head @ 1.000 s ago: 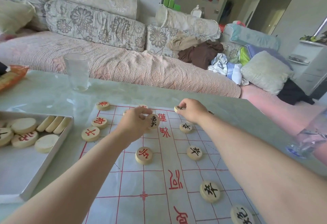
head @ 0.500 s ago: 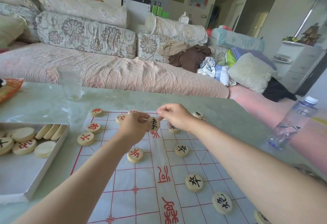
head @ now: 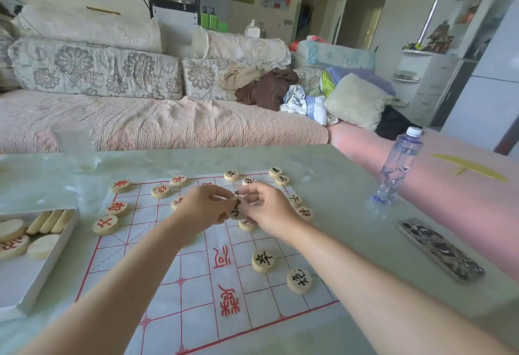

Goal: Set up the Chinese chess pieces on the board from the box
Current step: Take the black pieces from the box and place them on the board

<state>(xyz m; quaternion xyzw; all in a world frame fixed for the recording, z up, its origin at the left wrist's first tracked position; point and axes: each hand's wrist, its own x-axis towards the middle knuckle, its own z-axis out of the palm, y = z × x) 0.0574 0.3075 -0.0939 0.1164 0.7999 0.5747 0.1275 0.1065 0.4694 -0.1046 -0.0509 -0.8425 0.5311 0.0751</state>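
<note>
Over the middle of the paper chess board [head: 196,293], both hands meet around one black-lettered piece [head: 236,208] held tilted on its edge, above the sheet. Left hand [head: 200,210] has its fingers curled in a closed grip on the piece's left side; right hand [head: 271,210] pinches the same piece from the right with thumb and forefinger, its other fingers bent loosely above. Which hand carries the weight cannot be told.

On the board's far left lie red-lettered pieces, among them one at the corner [head: 120,186], one beside the box [head: 105,225] and another just above it [head: 117,208]. Black-lettered pieces sit on the right half: two in the near part [head: 263,261] [head: 299,280], a cluster at the far edge [head: 232,175] [head: 275,171], and two just beyond the right wrist [head: 304,212]. Another disc [head: 247,225] is partly hidden under the right hand.

At the left edge the white box [head: 36,276] rests on the pale green tabletop [head: 351,186], touching the board's left margin or nearly so; it holds more discs, some flat and blank side up, some standing on edge in a row. A clear drinking glass [head: 75,145] stands beyond the board at the far left, a plastic water bottle [head: 398,165] at the right, and a phone in a patterned case [head: 441,248] lies nearer on the right
</note>
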